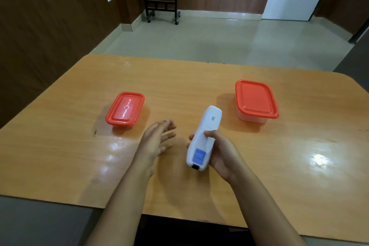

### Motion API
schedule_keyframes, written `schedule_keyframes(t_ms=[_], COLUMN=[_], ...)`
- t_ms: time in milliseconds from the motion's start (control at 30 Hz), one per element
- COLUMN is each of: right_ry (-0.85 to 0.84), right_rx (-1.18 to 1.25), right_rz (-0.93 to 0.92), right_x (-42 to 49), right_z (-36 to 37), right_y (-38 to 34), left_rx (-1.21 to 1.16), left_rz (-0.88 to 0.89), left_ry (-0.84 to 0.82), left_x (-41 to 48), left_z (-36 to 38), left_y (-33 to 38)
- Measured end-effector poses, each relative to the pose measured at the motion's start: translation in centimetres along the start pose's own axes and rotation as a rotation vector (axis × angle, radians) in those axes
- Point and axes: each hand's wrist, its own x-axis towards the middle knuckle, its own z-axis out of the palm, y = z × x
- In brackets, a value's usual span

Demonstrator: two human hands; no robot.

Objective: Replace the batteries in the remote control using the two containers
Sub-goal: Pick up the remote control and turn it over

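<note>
From the head camera, a person is sitting or standing at a glossy orange-brown wooden table [199,86] that is filling the middle and lower part of the frame. The right hand [223,154], just right of centre, is grasping a white remote control [201,142], with the thumb lying across its back and fingertips showing past its left edge. The remote is being held back side up, its far end pointing toward the upper right, a blue label [199,155] showing near its lower end and a small black part at the very bottom edge. A small printed sticker is sitting near its far end.

The left hand [157,142], just left of centre, is hanging open with the fingers spread and slightly blurred, gripping nothing and staying apart from the remote.

A small container with a red lid [125,109] is resting on the table at centre left, above and left of the open hand. A larger container with a red lid [255,99] and a clear body is resting at centre right, beyond the remote and to its right. Both lids are sitting closed, so the contents cannot be told.

Beyond the table, at the top of the frame, a pale tiled floor [199,34] is stretching toward brown panelled walls, with a dark wheeled stand [161,4] at upper centre.
</note>
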Motion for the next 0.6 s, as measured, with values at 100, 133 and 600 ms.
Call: schedule_keyframes(t_ms=[100, 133, 600], right_ry=[-0.157, -0.217, -0.508], right_rx=[-0.224, -0.307, -0.32], right_rz=[0.108, 0.143, 0.331], right_x=[-1.2, -1.6, -2.4], right_z=[0.7, 0.9, 1.4], right_y=[-0.7, -0.9, 0.7], left_rx=[-0.146, -0.153, -0.071], left_rz=[0.0, -0.017, 0.177], left_ry=[0.005, -0.023, 0.131], left_x=[0.5, 0.6, 0.6], left_z=[-0.1, 0.1, 2.3], left_y=[0.1, 0.1, -1.0])
